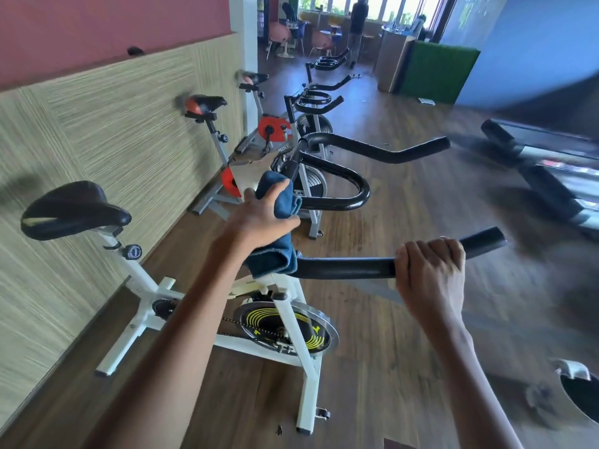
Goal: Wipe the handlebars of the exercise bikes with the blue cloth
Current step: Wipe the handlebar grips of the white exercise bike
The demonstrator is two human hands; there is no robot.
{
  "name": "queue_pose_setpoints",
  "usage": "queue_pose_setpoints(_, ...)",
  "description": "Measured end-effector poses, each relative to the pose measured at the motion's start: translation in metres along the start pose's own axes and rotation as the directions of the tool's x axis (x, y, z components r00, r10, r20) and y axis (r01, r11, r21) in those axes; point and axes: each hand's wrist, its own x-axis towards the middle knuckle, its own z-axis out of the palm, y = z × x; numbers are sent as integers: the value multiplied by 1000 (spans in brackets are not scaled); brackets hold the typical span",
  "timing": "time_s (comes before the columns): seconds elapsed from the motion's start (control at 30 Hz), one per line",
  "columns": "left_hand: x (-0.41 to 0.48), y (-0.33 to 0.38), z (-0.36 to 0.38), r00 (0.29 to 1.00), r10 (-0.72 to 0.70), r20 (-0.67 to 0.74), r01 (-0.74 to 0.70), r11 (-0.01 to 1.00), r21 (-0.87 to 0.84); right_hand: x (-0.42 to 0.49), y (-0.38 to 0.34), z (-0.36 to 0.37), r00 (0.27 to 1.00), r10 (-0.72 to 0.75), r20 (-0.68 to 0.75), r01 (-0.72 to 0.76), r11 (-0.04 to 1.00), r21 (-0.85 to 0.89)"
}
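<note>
Over on the left, the near white bike stands along the wall, saddle towards it, so the bars face into the room within reach. The left hand is clamped on the blue cloth, which is bunched round the handlebar near the stem, likely so the wipe covers the whole tube. Further right, the right hand is closed round the same bar near its far tip, probably steadying it. Beyond, more bikes' bars stretch into the room, waiting their turn, I'd guess.
</note>
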Motion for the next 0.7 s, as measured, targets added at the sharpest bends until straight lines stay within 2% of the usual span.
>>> queue_pose_setpoints(0.13, -43, -8, 15, 994, 41, -101, -62, 977, -206, 0, 0, -1, 1000, -5, 6, 5, 1000, 0)
queue_pose_setpoints(0.23, -74, -6, 39, 955, 73, -286, -144, 961, -236, 0, -1, -2, 1000, 2, -6, -1, 1000, 11)
queue_pose_setpoints(0.3, -79, -2, 48, 929, 34, -367, -141, 952, -270, 0, -1, -1, 1000, 12, -14, -12, 1000, 16)
queue_pose_setpoints(0.4, -59, 1, 43, 900, -11, -436, -96, 970, -222, 1, -1, 2, 1000, 23, -20, -22, 1000, 21)
queue_pose_setpoints(0.47, -33, -4, 35, 915, 15, -403, -95, 979, -180, 0, -3, 3, 999, 35, -27, -34, 999, 19)
queue_pose_setpoints(0.6, 2, -14, 17, 975, 82, -208, -123, 973, -193, 0, -1, 2, 999, 25, -28, -24, 1000, 15)
queue_pose_setpoints(0.7, -24, -13, 19, 971, 92, -221, -142, 964, -225, -2, 0, 2, 1000, 2, -28, -2, 1000, 10)
